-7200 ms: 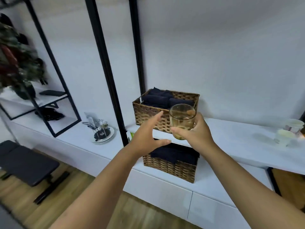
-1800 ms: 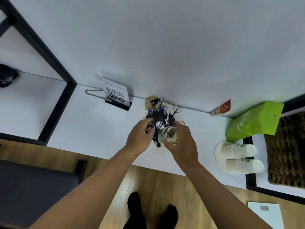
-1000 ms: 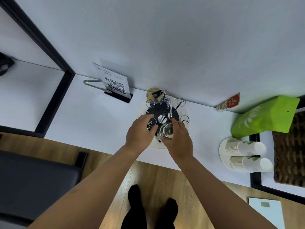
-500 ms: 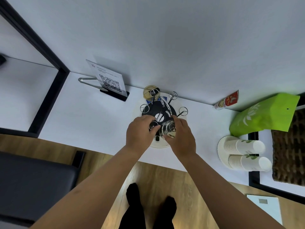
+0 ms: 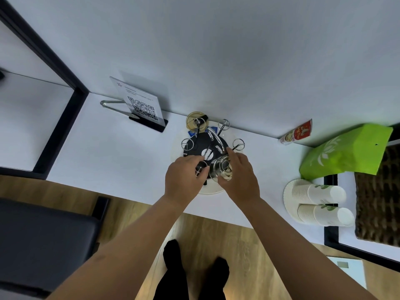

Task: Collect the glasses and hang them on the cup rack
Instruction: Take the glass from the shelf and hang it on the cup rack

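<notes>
I look straight down on the cup rack [image 5: 205,148], a black round base on a white plate with several wire arms ending in rings. My right hand [image 5: 239,176] holds a clear glass [image 5: 220,171] bottom up over the rack's near arm. My left hand [image 5: 184,174] is beside it, its fingertips pinching a wire arm next to the glass. Another amber glass [image 5: 195,123] hangs upside down on the rack's far arm, close to the wall.
The rack stands on a white counter [image 5: 121,152] against the wall. A QR-code sign [image 5: 140,105] and metal tongs [image 5: 112,103] lie at the left. At the right are a green bag [image 5: 344,152], a red sachet [image 5: 297,132], stacked paper cups [image 5: 318,204] and a wicker basket [image 5: 378,198].
The glass was carried from the basket shelf to the rack and turned bottom up. Over the last second it has settled lower over the near arm, with my left hand steady at the wire.
</notes>
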`<state>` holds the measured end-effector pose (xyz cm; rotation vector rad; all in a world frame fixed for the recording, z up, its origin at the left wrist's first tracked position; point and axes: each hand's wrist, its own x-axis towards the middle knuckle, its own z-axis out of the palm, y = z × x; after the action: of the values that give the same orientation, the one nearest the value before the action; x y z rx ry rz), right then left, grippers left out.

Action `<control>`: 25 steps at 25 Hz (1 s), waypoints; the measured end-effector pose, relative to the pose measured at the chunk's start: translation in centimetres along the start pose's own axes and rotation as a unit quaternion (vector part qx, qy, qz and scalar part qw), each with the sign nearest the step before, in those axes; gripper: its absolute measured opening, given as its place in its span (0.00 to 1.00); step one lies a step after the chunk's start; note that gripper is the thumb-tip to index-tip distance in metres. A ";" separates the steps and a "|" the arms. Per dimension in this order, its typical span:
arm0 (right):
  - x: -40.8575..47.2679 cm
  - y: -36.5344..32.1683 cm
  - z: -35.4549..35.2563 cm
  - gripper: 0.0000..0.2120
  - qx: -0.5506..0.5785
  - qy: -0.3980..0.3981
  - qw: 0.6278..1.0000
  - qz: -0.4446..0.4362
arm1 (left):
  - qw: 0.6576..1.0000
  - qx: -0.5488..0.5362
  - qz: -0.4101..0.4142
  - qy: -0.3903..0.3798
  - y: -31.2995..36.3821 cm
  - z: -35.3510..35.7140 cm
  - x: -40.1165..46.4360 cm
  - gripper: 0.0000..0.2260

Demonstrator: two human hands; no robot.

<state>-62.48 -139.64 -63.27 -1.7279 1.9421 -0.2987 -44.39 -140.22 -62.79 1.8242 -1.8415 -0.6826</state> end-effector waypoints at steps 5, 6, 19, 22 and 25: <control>0.1 0.1 0.0 0.45 0.003 -0.004 1.000 0.003 | 1.000 -0.010 -0.014 -0.010 0.0 0.2 -0.4 0.18; 0.1 0.1 0.0 0.46 0.005 -0.002 1.000 0.005 | 1.000 -0.011 -0.018 -0.012 0.1 0.2 -0.5 0.18; 0.0 0.4 -1.0 0.40 0.036 0.041 0.998 0.016 | 0.994 -0.058 -0.031 -0.092 0.4 1.1 -1.1 0.26; -0.5 0.2 -1.0 0.39 0.050 0.048 0.997 0.035 | 0.992 -0.048 -0.025 -0.111 0.5 0.9 -1.1 0.26; -1.0 0.2 -1.1 0.40 0.057 0.052 0.996 0.038 | 0.991 -0.058 -0.027 -0.120 0.5 0.5 -0.8 0.28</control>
<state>-63.13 -138.83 -62.20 -1.5906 2.0179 -0.4708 -45.13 -139.38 -62.86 1.7866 -1.8601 -1.0486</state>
